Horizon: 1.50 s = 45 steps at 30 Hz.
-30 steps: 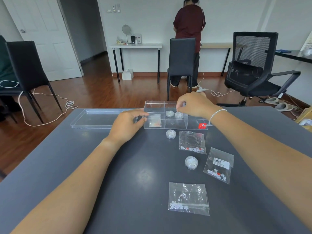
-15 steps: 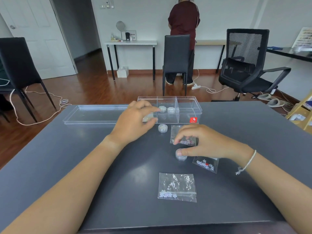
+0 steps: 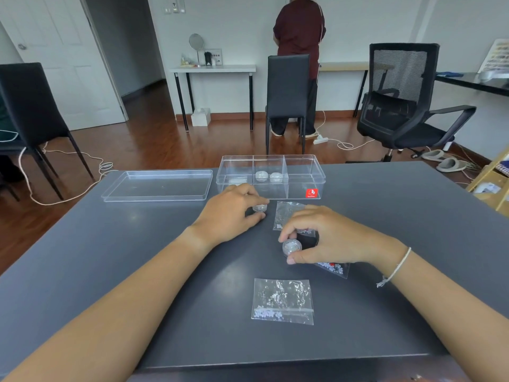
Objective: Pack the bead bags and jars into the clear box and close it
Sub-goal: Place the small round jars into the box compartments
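Two hands each pinch a small bead jar on the dark table (image 3: 110, 271): the left hand (image 3: 228, 213) grips one (image 3: 259, 208) just before the clear box (image 3: 271, 176), the right hand (image 3: 327, 238) another (image 3: 292, 246) among three bead bags (image 3: 282, 301), the lid (image 3: 158, 186) lying left.
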### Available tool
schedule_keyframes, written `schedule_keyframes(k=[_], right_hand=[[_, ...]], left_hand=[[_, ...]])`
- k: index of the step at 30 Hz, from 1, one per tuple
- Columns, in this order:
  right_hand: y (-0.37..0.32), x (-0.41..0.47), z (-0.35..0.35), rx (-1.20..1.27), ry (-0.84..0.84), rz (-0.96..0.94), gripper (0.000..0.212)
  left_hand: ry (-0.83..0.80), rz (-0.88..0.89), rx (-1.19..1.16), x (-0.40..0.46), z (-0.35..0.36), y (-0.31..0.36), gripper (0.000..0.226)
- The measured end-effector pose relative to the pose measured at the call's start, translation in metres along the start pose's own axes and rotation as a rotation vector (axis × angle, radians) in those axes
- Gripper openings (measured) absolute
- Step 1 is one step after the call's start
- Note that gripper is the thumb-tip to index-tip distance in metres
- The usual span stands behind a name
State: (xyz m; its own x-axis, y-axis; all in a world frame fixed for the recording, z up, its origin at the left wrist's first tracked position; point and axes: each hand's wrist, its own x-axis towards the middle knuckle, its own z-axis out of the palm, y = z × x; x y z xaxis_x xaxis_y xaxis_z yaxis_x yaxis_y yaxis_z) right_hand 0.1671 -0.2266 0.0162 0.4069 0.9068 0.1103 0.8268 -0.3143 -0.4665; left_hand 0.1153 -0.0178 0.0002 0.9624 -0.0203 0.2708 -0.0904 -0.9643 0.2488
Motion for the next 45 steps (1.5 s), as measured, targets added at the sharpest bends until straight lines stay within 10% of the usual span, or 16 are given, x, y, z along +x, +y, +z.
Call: schedule_keyframes(k=[30,45], right_hand=[[0.032,0.024,-0.027,0.228,0.473,0.111,0.018],[0.040,0.020,-0.026,0.337,0.558,0.112,0.021]], left_hand=[[0.230,-0.049,-0.527,0.034,-0.036,-0.001,0.023],[-0.447,-0.185,-0.109,0.118,-0.043,-0.008,0.015]])
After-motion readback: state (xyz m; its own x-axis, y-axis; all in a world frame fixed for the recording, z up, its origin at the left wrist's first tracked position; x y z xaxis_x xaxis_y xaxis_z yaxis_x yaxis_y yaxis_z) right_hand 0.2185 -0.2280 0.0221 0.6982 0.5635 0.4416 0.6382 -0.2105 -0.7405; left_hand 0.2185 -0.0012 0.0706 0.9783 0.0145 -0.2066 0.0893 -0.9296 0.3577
